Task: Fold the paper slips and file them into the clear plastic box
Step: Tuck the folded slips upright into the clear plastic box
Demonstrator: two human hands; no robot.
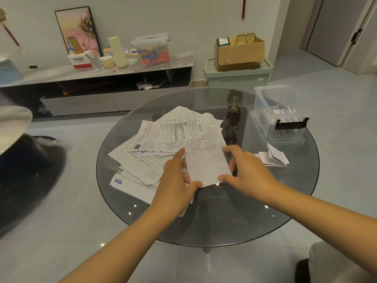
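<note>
A loose pile of printed paper slips point(173, 137) lies on the round glass table point(208, 221). Over the pile's near right edge I hold one white slip point(206, 166) between both hands. My left hand point(177, 180) pinches its left edge, thumb on top near the bottom corner. My right hand point(244, 170) grips its right edge, thumb at the lower corner and fingers behind. The clear plastic box point(279, 119) stands open at the table's right, with folded slips inside and a black clip on its front wall. A few folded slips point(273, 158) lie just in front of it.
A dark ornament strip point(233, 117) shows through the glass between pile and box. Behind the table stand a green storage bin point(238, 78) with a cardboard box on it and a low console point(98, 78) with bottles and containers. A stool edge point(12, 127) is at left.
</note>
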